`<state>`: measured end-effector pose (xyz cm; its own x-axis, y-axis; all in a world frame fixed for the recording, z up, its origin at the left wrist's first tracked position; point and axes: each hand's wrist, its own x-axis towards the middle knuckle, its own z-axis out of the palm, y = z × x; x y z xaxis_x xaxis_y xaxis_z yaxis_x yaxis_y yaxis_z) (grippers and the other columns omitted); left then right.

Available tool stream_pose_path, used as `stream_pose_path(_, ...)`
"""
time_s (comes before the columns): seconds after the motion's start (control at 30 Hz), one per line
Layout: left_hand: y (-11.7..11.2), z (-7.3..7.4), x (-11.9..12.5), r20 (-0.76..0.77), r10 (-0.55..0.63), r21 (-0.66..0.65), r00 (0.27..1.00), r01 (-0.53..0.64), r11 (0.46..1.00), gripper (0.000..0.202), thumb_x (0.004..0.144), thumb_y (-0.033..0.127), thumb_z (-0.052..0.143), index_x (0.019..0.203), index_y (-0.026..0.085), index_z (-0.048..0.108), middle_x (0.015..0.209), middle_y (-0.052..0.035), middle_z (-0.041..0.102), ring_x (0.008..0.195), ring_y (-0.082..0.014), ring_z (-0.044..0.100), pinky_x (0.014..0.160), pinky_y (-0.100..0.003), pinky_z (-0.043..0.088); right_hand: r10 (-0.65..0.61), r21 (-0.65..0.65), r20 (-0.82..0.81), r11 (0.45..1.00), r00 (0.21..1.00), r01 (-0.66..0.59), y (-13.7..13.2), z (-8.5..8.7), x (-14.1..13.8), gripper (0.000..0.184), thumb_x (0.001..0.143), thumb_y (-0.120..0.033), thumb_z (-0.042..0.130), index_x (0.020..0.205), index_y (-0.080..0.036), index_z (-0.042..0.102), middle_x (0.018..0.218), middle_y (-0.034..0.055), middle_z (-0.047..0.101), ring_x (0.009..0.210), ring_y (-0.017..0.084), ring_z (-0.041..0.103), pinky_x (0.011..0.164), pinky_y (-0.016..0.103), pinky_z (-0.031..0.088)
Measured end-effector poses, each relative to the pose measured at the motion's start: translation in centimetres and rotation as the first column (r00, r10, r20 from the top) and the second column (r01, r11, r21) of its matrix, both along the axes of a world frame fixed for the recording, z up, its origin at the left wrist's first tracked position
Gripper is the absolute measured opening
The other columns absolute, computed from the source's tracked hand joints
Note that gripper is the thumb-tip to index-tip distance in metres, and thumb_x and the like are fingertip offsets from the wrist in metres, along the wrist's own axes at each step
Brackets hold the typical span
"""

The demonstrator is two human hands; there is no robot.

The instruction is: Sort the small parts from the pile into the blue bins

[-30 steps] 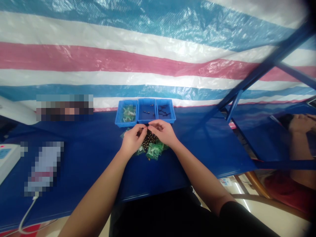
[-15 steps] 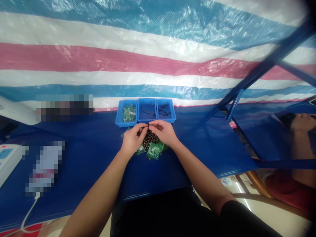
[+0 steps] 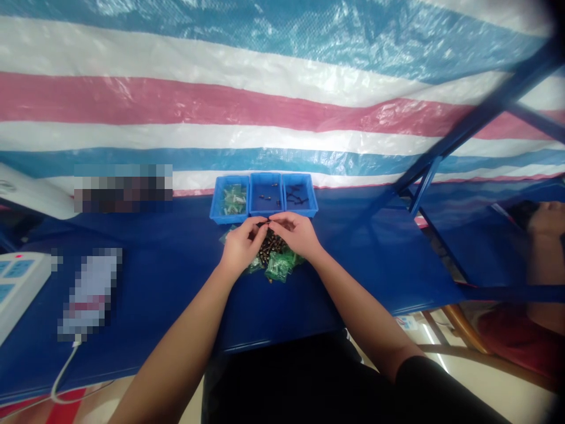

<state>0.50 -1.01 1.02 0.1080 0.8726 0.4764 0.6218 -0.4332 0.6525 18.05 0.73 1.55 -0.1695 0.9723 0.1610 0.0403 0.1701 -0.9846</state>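
My left hand (image 3: 242,244) and my right hand (image 3: 296,234) meet fingertip to fingertip above a pile of small dark and brass-coloured metal parts (image 3: 271,246). Both are closed in a pinch around something small and dark, mostly hidden by the fingers. Green plastic packets (image 3: 279,266) lie against the near side of the pile. Just beyond my hands stand three blue bins in a row. The left bin (image 3: 212,213) contains clear-green packets, the middle bin (image 3: 260,208) a few small metal pieces, and the right bin (image 3: 314,207) several thin dark pieces.
A white power strip (image 3: 26,282) and a blurred-out phone-like object (image 3: 90,294) on a white cable (image 3: 59,377) lie at left on the blue table (image 3: 176,265). Blue metal framing (image 3: 459,126) rises at right, with another person's arm (image 3: 545,259) beyond. Striped sheeting (image 3: 220,100) hangs behind.
The view has shifted slightly, so most things appear a little further right and higher. My hands stay pinched together over the pile, with little visible change in the fingers.
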Motion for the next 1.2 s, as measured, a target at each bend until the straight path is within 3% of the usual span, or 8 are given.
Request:
stream_pose_path(0.13,0.11,-0.13,-0.01,0.004,-0.012,0.012,1.0,0.012,1.0,0.022,0.093,0.034,0.057,0.107,0.02,0.067,0.063,0.0052,0.057,0.055,-0.0073,0.053,0.06,-0.019,0.043,-0.015,-0.005,0.018,1.0,1.0,0.015,0.0,-0.01,0.03,0.026,0.08,-0.038,0.071,0.1,-0.021,0.073,0.092,0.0051,0.075,0.082,0.018,0.071,0.078,0.034,0.059)
stream_pose_path(0.33,0.08,0.07,-0.06,-0.004,-0.002,-0.003,1.0,0.002,1.0,0.023,0.094,0.035,0.055,0.107,0.021,0.068,0.069,0.0027,0.063,0.059,-0.0092,0.058,0.061,-0.02,0.044,0.005,-0.015,-0.009,1.0,1.0,-0.005,-0.13,0.17,-0.02,0.027,0.079,-0.037,0.072,0.1,-0.02,0.072,0.09,0.0055,0.075,0.079,0.017,0.07,0.077,0.033,0.059)
stream_pose_path(0.53,0.01,0.2,-0.06,-0.01,-0.007,-0.043,1.0,0.007,0.999,0.026,0.095,0.04,0.051,0.105,0.022,0.068,0.088,-0.0012,0.072,0.069,-0.0115,0.064,0.067,-0.021,0.046,0.012,-0.014,-0.029,1.0,0.999,-0.012,-0.17,0.23,-0.03,0.03,0.078,-0.037,0.073,0.101,-0.019,0.072,0.092,0.006,0.075,0.082,0.018,0.071,0.081,0.033,0.059)
stream_pose_path(0.87,0.01,0.18,0.04,-0.019,0.009,-0.007,1.0,-0.01,1.0,0.025,0.094,0.038,0.054,0.109,0.021,0.066,0.064,0.0044,0.059,0.057,-0.0085,0.056,0.06,-0.019,0.043,-0.008,-0.009,-0.004,1.0,1.0,0.008,-0.17,0.23,-0.04,0.029,0.079,-0.039,0.072,0.101,-0.02,0.073,0.094,0.0064,0.076,0.084,0.019,0.071,0.081,0.034,0.059)
stream_pose_path(1.2,0.03,0.2,-0.02,-0.018,0.004,0.014,1.0,-0.004,1.0,0.024,0.093,0.035,0.056,0.105,0.021,0.07,0.08,-0.0007,0.071,0.068,-0.0105,0.064,0.07,-0.02,0.049,0.001,-0.006,0.0,1.0,1.0,-0.001,-0.25,0.38,0.0,0.029,0.079,-0.038,0.073,0.101,-0.019,0.073,0.092,0.0066,0.076,0.081,0.019,0.071,0.078,0.033,0.059)
